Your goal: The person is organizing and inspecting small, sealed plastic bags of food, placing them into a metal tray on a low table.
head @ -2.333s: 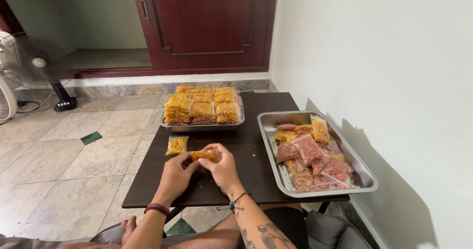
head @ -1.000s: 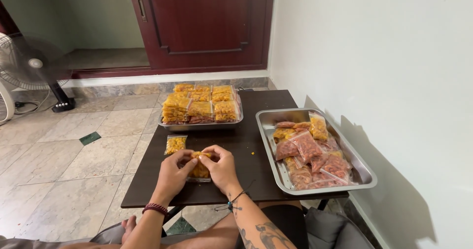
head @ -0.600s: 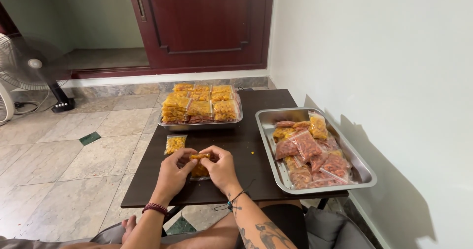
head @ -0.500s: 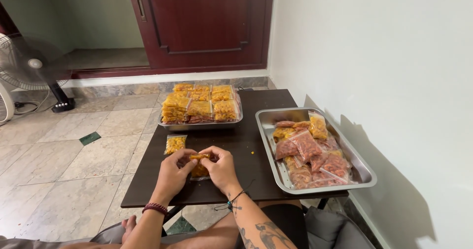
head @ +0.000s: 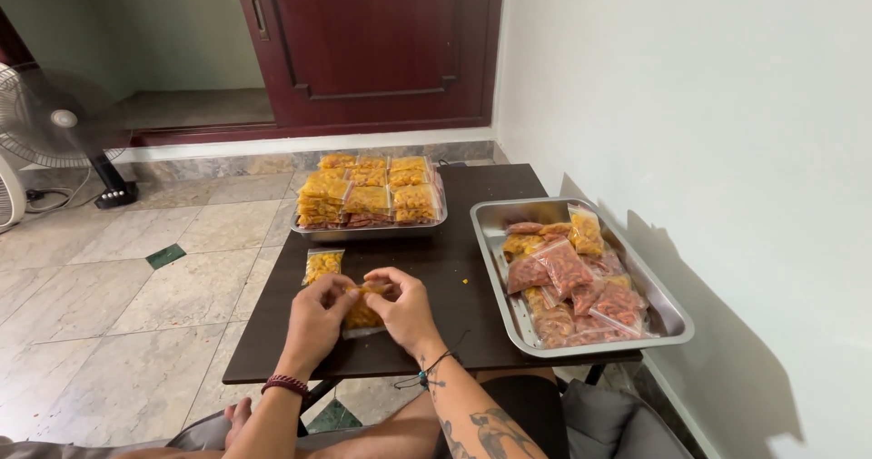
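My left hand (head: 317,321) and my right hand (head: 402,309) together pinch a small clear bag of yellow snacks (head: 364,315) lying on the dark table (head: 454,268). The fingers of both hands meet along the bag's top edge. A second small bag of yellow snacks (head: 323,265) lies flat on the table just beyond my left hand.
A steel tray (head: 369,230) stacked with filled yellow snack bags stands at the table's far side. On the right sits a larger steel tray (head: 673,315) holding loose reddish and yellow bags. A white wall runs on the right; a fan (head: 54,123) stands on the floor at left.
Both hands have stayed on the bag, working along its top edge with small finger movements. The trays and the other bag have not moved.
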